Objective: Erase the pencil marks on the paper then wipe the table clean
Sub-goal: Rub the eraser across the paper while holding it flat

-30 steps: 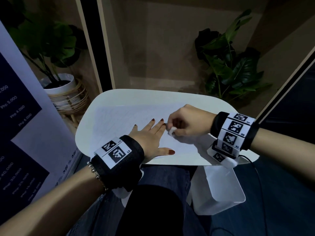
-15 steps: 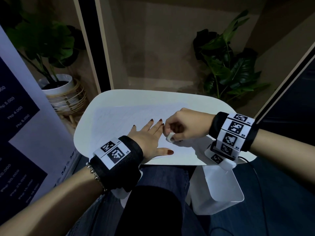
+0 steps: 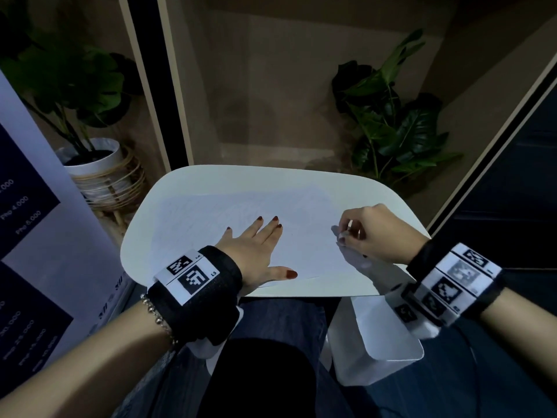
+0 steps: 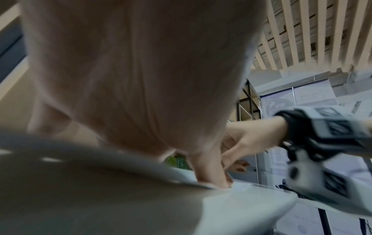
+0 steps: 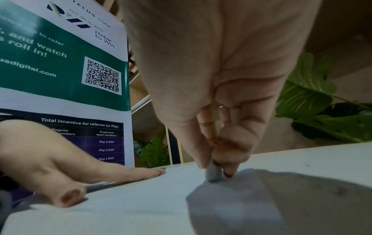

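A white sheet of paper (image 3: 229,218) with faint pencil marks lies on the small white table (image 3: 301,179). My left hand (image 3: 256,245) lies flat on the paper's near middle, fingers straight, pressing it down; the right wrist view shows the same left hand (image 5: 60,167) flat on the sheet. My right hand (image 3: 361,233) pinches a small white eraser (image 3: 339,233) near the paper's right edge. In the right wrist view the eraser (image 5: 213,172) stands on end between thumb and fingers (image 5: 227,152), its tip touching the paper (image 5: 141,206).
A potted plant in a white pot (image 3: 93,164) stands on the floor at the left, beside a printed banner (image 3: 27,236). Another leafy plant (image 3: 391,122) stands behind the table's right corner. A white stool or bin (image 3: 373,336) sits under the table's right side.
My right hand with the eraser has moved right, away from the left hand's fingertips toward the paper's right edge. The left hand has stayed flat on the paper.
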`<state>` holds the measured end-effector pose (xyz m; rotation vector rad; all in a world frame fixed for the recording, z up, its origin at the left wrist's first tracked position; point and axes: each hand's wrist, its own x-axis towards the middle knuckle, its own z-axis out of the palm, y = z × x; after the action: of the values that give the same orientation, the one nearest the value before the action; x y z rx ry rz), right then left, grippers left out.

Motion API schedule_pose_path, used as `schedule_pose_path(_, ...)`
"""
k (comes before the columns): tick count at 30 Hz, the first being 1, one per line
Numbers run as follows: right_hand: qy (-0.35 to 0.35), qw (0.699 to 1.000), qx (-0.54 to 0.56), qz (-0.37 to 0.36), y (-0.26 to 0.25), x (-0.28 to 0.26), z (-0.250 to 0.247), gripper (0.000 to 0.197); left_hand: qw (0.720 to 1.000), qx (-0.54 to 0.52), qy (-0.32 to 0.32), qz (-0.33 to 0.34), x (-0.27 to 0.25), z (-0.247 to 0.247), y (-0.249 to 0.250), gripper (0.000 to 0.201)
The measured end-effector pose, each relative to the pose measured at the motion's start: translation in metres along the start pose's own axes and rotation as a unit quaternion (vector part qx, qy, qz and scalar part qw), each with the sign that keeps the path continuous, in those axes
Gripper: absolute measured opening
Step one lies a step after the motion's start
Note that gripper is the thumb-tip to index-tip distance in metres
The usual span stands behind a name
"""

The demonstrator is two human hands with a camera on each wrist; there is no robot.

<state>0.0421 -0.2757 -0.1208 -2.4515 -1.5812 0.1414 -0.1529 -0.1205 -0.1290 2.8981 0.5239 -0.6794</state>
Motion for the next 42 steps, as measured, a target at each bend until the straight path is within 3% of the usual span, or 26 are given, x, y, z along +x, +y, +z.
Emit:
schedule_pose_path(4,0.009,0.999,0.051,-0.001,0.003,-0.015,0.002,0.008,1.000,0.001,-0.008,0.010,-0.001,-0.003,-0.004,0.091)
schedule_pose_path(15,-0.081,0.989,0.107,-0.058,-0.009,-0.029,-0.009,0.006,1.000,-0.018,0.015,-0.005,-0.002,-0.001,0.000,0.085)
schedule_pose_path(20,0.022,0.989,0.141,-0.035,-0.011,-0.014,-0.013,0.006,1.000,-0.013,0.024,-0.005,0.000,-0.001,-0.001,0.085)
schedule_pose_path(24,-0.037,0.987,0.116,-0.102,-0.034,-0.015,0.002,0.005,1.000,-0.010,0.014,0.003,0.000,-0.003,-0.004,0.088)
schedule_pose_path(27,-0.073,0.991,0.088,-0.071,-0.023,-0.004,-0.002,0.004,1.000,-0.008,0.018,-0.001,0.001,-0.001,-0.002,0.087)
schedule_pose_path(31,-0.025,0.999,-0.031,0.004,-0.003,0.019,-0.017,0.007,1.000,0.001,0.016,0.001,0.002,0.002,-0.002,0.082)
schedule_pose_path(35,-0.007,1.000,0.016,0.018,0.000,0.030,-0.029,0.011,1.000,0.003,0.010,0.003,0.003,0.002,-0.002,0.080)
schedule_pose_path(38,-0.015,0.998,0.065,-0.015,-0.011,0.027,-0.024,0.010,1.000,0.003,0.011,0.004,0.002,0.002,-0.002,0.079)
schedule_pose_path(42,-0.082,0.985,0.127,-0.086,-0.031,0.018,-0.001,0.005,1.000,0.007,0.011,0.000,0.002,0.002,-0.001,0.080)
